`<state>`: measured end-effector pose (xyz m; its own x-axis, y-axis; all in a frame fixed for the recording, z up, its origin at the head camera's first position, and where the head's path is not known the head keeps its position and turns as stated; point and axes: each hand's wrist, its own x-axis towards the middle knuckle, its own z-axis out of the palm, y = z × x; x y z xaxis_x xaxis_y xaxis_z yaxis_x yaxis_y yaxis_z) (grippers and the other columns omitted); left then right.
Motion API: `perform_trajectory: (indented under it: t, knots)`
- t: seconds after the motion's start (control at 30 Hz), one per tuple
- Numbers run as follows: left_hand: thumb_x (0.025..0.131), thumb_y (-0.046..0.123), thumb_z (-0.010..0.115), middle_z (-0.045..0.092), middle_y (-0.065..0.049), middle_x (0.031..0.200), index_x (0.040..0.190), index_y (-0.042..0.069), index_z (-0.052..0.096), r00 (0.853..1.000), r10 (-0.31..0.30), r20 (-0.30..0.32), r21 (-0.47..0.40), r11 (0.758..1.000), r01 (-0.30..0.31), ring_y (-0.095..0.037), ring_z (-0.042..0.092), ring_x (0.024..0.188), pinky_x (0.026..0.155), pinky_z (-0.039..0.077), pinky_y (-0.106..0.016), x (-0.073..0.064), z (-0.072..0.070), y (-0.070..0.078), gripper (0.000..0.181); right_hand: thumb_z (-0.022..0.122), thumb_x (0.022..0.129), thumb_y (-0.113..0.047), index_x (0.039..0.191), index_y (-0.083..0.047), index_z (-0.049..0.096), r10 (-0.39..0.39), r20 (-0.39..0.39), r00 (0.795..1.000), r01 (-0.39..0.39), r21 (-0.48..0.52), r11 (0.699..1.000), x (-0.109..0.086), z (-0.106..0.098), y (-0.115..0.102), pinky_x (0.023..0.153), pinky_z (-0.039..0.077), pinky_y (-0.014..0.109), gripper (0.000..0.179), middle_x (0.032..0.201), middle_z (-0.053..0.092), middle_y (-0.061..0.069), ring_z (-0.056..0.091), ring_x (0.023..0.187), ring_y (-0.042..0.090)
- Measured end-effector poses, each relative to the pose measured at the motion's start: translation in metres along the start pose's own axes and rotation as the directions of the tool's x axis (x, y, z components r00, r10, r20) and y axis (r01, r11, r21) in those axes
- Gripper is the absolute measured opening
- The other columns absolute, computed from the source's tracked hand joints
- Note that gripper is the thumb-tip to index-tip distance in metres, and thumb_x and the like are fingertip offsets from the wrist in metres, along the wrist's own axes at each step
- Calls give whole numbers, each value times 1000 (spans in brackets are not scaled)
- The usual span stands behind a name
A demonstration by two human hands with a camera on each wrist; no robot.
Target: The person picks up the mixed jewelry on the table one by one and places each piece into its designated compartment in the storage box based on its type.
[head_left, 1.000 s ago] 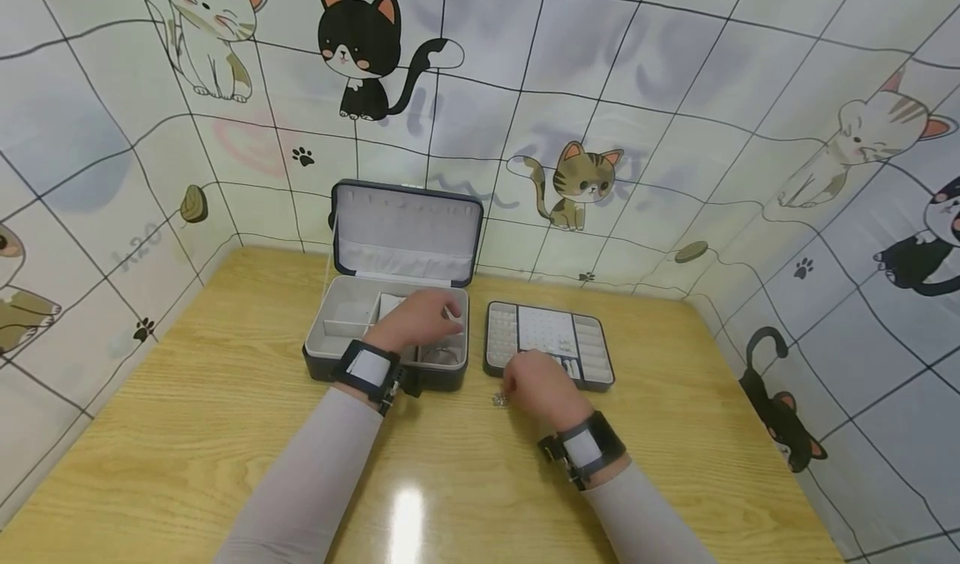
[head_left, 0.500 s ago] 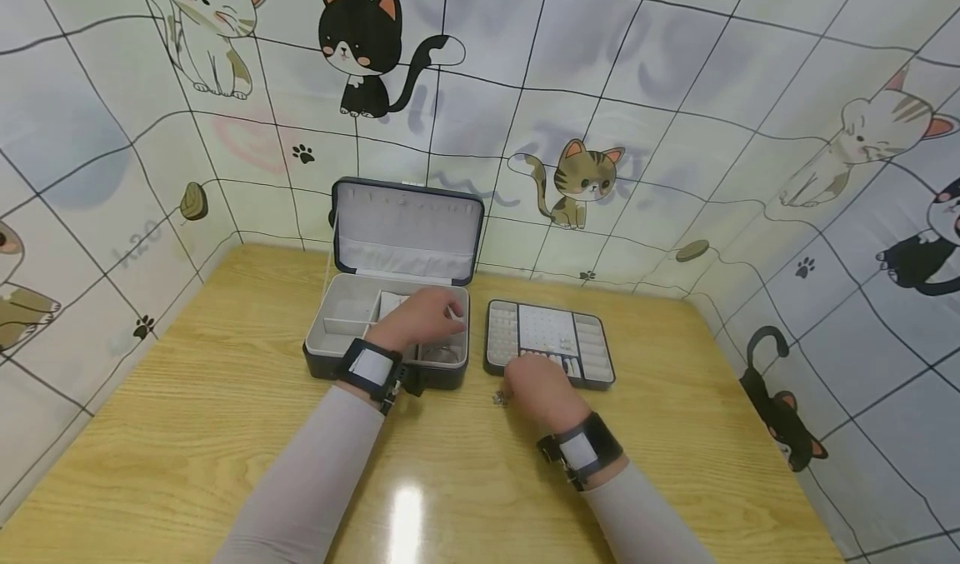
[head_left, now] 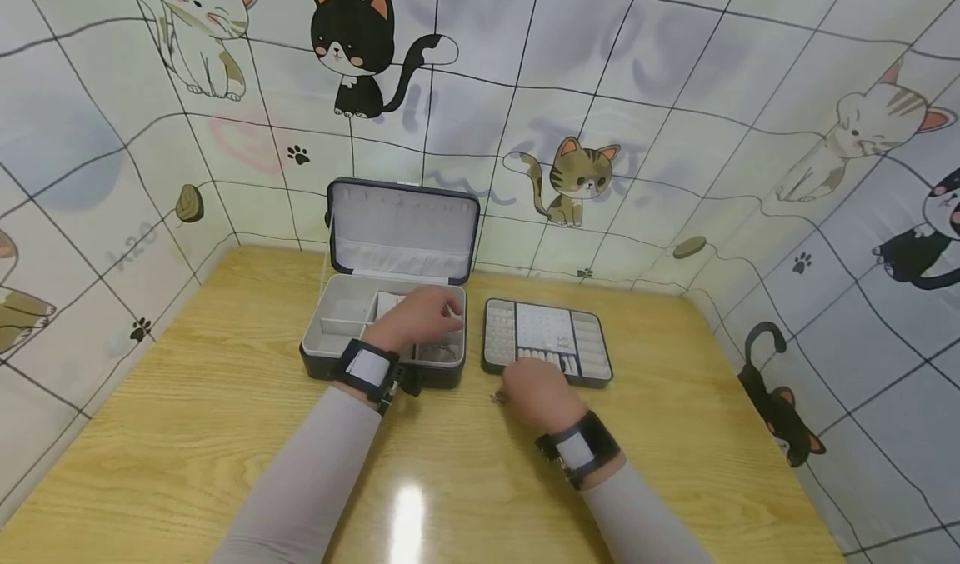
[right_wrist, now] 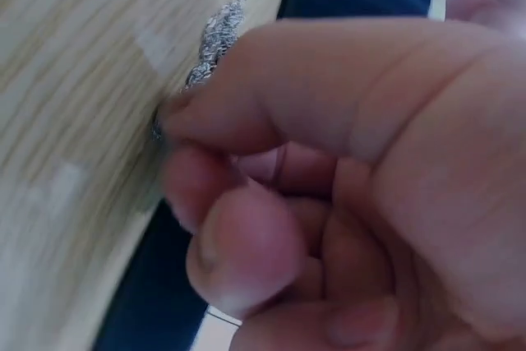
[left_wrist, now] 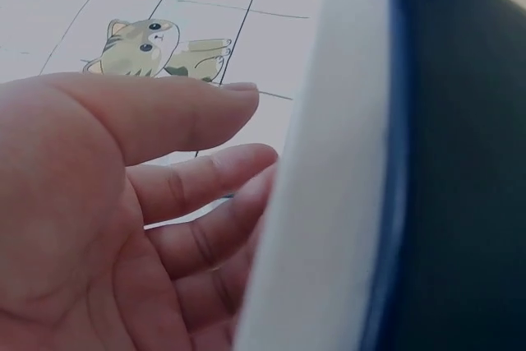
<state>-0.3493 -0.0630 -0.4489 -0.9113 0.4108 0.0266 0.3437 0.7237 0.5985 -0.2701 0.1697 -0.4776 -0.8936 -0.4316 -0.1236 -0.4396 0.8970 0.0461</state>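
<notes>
My right hand is low over the table just in front of the jewelry tray. Its thumb and index finger pinch the edge of a glittering silver piece of jewelry; the other fingers are curled. In the head view that silver piece shows at the fingertips, partly covered by the hand. My left hand reaches over the open jewelry box, close to its right wall. In the left wrist view, its thumb and fingers are loosely bent with nothing between them, and the fingertips lie behind the pale box wall.
The box's lid stands upright at the back, and a ring-shaped metal piece lies in the front right compartment. Ring rolls and small studs fill parts of the tray. A cat-printed curtain surrounds the wooden table at the back and sides.
The head view has shifted slightly. Both hands stay in nearly the same places, with the silver piece still at the right fingertips.
</notes>
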Motion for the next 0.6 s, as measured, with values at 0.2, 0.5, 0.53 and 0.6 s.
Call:
perform_trajectory:
  t: [0.2, 0.5, 0.53, 0.6]
  knots:
    - [97, 21, 73, 77, -6, 101, 107, 10, 74, 998, 46, -32, 6, 999, -46, -17, 69, 87, 78, 56, -35, 0, 2, 8, 15, 67, 91, -5, 62, -21, 51, -72, 54, 996, 56, 247, 967, -1, -11, 18, 54, 39, 28, 37, 61, 44, -8, 43, 56, 10]
    - [96, 23, 75, 77, -5, 102, 116, 7, 74, 998, 59, -29, -32, 998, -60, -16, 70, 92, 84, 57, -36, -1, 3, 18, 25, 60, 90, -2, 72, -19, 63, -141, 1, 990, 127, 423, 897, 3, -24, 43, 59, 43, 27, 24, 65, 52, -7, 49, 60, 9]
    - [96, 23, 75, 76, -4, 102, 116, 8, 74, 998, 60, -29, -33, 998, -61, -16, 69, 92, 84, 57, -35, -1, 4, 18, 25, 60, 91, -3, 75, -19, 64, -143, -8, 990, 132, 435, 890, 3, -25, 45, 60, 44, 26, 22, 67, 54, -8, 50, 60, 8]
    - [97, 24, 75, 75, -2, 102, 116, 10, 74, 998, 57, -29, -40, 997, -58, -15, 67, 91, 82, 56, -34, -1, 4, 18, 24, 62, 92, -5, 80, -19, 67, -154, -32, 988, 151, 465, 872, 3, -27, 47, 61, 46, 26, 19, 68, 56, -8, 51, 61, 7]
